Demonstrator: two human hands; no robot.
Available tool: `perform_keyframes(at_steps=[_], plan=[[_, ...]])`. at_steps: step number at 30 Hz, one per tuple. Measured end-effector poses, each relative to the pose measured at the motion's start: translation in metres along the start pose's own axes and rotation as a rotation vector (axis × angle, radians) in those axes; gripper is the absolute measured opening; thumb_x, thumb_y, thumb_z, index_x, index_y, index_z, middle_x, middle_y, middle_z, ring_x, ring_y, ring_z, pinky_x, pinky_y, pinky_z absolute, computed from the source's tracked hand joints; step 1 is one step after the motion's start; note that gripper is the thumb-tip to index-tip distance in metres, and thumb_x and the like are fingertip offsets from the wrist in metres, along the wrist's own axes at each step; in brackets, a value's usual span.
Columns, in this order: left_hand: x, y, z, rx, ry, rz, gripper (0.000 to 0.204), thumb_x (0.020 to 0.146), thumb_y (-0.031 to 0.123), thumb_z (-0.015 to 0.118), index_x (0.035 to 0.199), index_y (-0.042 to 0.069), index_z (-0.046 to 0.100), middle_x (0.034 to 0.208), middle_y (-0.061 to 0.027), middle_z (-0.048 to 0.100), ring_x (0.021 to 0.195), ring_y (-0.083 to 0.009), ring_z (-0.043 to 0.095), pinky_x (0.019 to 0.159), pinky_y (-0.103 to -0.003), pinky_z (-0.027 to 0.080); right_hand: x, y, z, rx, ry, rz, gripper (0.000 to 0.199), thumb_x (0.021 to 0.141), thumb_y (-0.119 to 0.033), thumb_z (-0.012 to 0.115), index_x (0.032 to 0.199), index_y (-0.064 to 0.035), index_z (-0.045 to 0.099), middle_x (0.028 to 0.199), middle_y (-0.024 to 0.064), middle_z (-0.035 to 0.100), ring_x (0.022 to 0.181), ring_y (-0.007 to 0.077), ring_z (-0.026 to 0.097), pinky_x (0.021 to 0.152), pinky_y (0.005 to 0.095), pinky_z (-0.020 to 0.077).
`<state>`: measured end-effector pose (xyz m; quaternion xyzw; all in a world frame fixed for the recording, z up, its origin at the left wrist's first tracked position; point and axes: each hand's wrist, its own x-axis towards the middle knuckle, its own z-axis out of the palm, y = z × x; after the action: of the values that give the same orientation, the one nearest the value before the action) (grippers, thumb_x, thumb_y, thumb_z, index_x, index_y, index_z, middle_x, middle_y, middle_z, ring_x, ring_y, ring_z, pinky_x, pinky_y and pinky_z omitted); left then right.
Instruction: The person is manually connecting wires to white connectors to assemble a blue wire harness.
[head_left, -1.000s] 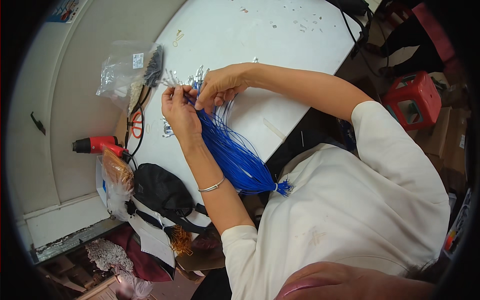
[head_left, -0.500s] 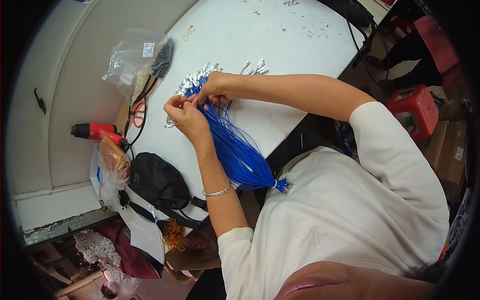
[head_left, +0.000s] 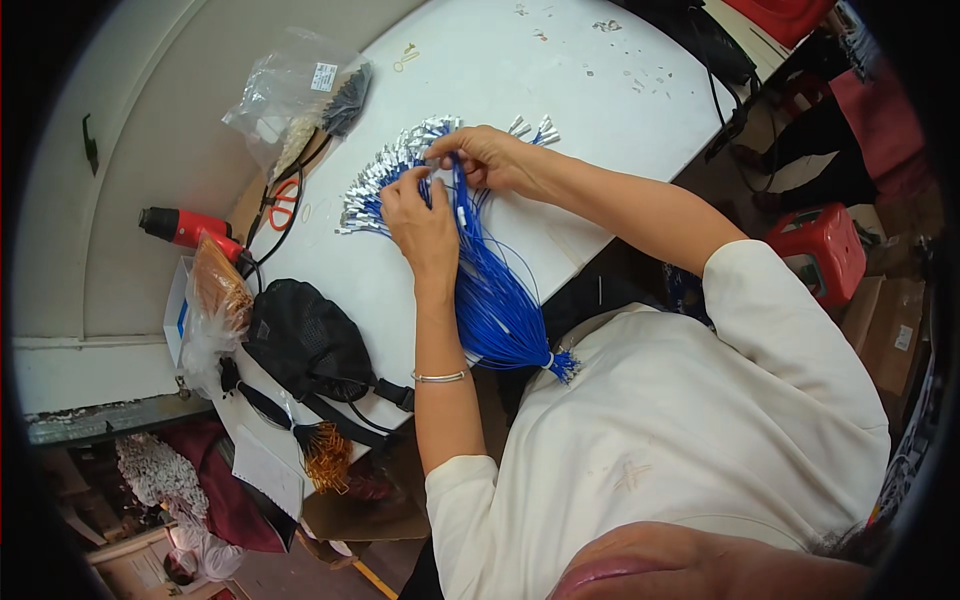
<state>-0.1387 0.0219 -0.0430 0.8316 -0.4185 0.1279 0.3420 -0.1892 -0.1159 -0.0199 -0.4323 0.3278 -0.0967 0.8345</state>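
Note:
A thick bundle of thin blue wires [head_left: 500, 315] lies across the white table, tied with a white band [head_left: 551, 360] at its near end, beside my shirt. At the far end the wires fan out to many white connectors [head_left: 375, 190]. My left hand [head_left: 425, 230] rests over the fanned wires, its fingers bent and apart, touching the strands. Just right of it, my right hand [head_left: 490, 158] has its fingers curled round a few wires near the connectors. A smaller group of white connectors [head_left: 533, 130] sticks out beyond my right wrist.
Left of the wires lie orange-handled scissors [head_left: 284, 205], a clear bag [head_left: 285, 95] of small parts, a red heat gun [head_left: 190, 228], a bag of copper-coloured pieces [head_left: 222, 285] and a black pouch [head_left: 310, 340]. A red stool [head_left: 820, 255] stands at the right, near another person's legs.
My hands have come apart from each other, the left one loosening its fingers and shifting right. The connectors now show spread in a wider fan. The view has tilted slightly.

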Motion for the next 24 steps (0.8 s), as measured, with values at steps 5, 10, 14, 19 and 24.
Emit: perform_keyframes(at_steps=[5,10,14,19,24], plan=[[0.017,0.008,0.002,0.243,-0.013,-0.015,0.013,0.092,0.008,0.051,0.102,0.0,0.051,0.095,-0.0162,0.055,0.084,-0.0264,0.06,0.073,-0.038,0.051,-0.01,-0.004,0.002,-0.111,0.022,-0.035,0.014,0.083,-0.015,0.067,0.075,-0.0047,0.069,0.052,-0.0027,0.055,0.04,0.002,0.033,0.037,0.0163,0.0206],[0.036,-0.01,0.002,0.112,0.027,-0.158,0.014,0.094,0.011,0.048,0.102,0.0,0.049,0.08,-0.0161,0.059,0.073,-0.0309,0.063,0.072,-0.044,0.051,-0.01,0.004,0.004,-0.084,0.068,-0.143,0.013,0.083,-0.014,0.067,0.075,-0.0035,0.07,0.056,-0.0001,0.058,0.041,0.0034,0.036,0.037,0.0172,0.023],[0.042,-0.03,-0.009,-0.096,0.294,-0.352,0.019,0.095,0.007,0.043,0.113,0.0,0.042,0.09,-0.0206,0.059,0.08,-0.0346,0.063,0.076,-0.046,0.05,-0.005,0.005,0.005,0.012,0.147,-0.239,0.012,0.082,-0.01,0.067,0.075,-0.002,0.07,0.059,0.0031,0.061,0.043,0.0053,0.04,0.038,0.0182,0.0259],[0.035,-0.027,-0.031,0.287,0.102,-0.359,0.064,0.084,0.008,0.063,0.137,-0.002,0.029,0.125,-0.0255,0.03,0.103,-0.0403,0.047,0.087,-0.048,0.048,-0.008,0.002,0.004,-0.008,0.086,-0.295,0.014,0.082,-0.014,0.069,0.076,-0.0018,0.07,0.061,0.003,0.063,0.042,0.0044,0.04,0.038,0.0167,0.0269],[0.029,0.016,-0.062,-0.267,-0.012,-0.298,0.039,0.088,0.021,0.066,0.119,-0.002,0.06,0.105,-0.0156,0.06,0.086,-0.0256,0.06,0.083,-0.034,0.05,-0.013,-0.01,-0.001,-0.138,-0.059,-0.39,0.02,0.082,-0.021,0.073,0.078,-0.0018,0.069,0.064,0.0033,0.064,0.043,0.0037,0.04,0.039,0.0156,0.0292]])
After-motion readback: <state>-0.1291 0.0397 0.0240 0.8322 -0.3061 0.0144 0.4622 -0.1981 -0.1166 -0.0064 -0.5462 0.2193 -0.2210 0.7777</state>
